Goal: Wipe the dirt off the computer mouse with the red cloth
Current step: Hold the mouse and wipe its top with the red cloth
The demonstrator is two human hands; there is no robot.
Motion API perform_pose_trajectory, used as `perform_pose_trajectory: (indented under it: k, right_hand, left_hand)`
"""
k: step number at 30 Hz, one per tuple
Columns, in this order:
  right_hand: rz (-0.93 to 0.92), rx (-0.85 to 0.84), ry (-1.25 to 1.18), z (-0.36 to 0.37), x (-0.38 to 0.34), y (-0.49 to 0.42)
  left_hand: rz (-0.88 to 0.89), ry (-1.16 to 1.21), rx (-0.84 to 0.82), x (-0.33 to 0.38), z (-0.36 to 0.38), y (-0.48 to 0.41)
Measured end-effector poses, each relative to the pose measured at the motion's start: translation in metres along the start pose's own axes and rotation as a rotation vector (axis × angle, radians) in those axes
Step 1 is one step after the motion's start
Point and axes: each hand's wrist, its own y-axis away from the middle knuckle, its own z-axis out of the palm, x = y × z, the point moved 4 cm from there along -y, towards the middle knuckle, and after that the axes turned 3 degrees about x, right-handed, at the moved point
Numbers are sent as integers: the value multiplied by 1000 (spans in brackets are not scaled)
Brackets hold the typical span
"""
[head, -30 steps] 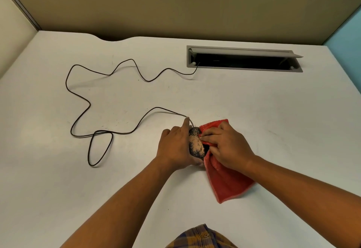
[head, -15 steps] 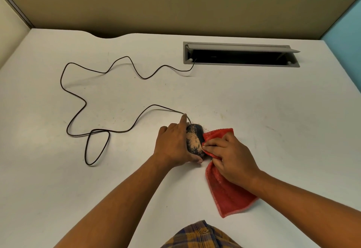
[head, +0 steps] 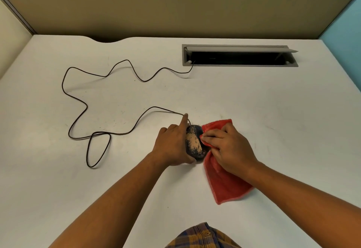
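Red cloth (head: 224, 177) lies on the white desk (head: 273, 130), pressed by the right hand (head: 228, 148), whose fingers are bent over its far end against the right side of the computer mouse (head: 194, 143). Pale dirt streaks the black mouse's top. From the left, the left hand (head: 172, 146) wraps the mouse, forefinger stretched along its cable (head: 78, 115), which loops left and far into a grey cable hatch (head: 240, 55).

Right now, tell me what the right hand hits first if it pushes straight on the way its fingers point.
The computer mouse: the right hand presses the red cloth against its side, fingers pointing left.
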Motion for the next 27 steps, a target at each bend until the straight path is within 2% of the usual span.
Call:
perform_pose_trajectory:
  k: [9, 14, 20, 24, 27]
  right_hand:
    - [-54, -73, 16, 7, -2, 14]
    - [24, -36, -13, 4, -4, 2]
    - [-45, -26, -17, 5, -9, 26]
    - [-8, 18, -22, 1, -7, 15]
    - [-57, -15, 5, 3, -11, 19]
  left_hand:
    - [-17, -5, -22, 0, 1, -1]
    - [-19, -2, -19, -1, 0, -1]
    - [-39, 0, -24, -1, 0, -1]
    - [-33, -4, -18, 0, -2, -1]
    - [-31, -8, -24, 1, -3, -2]
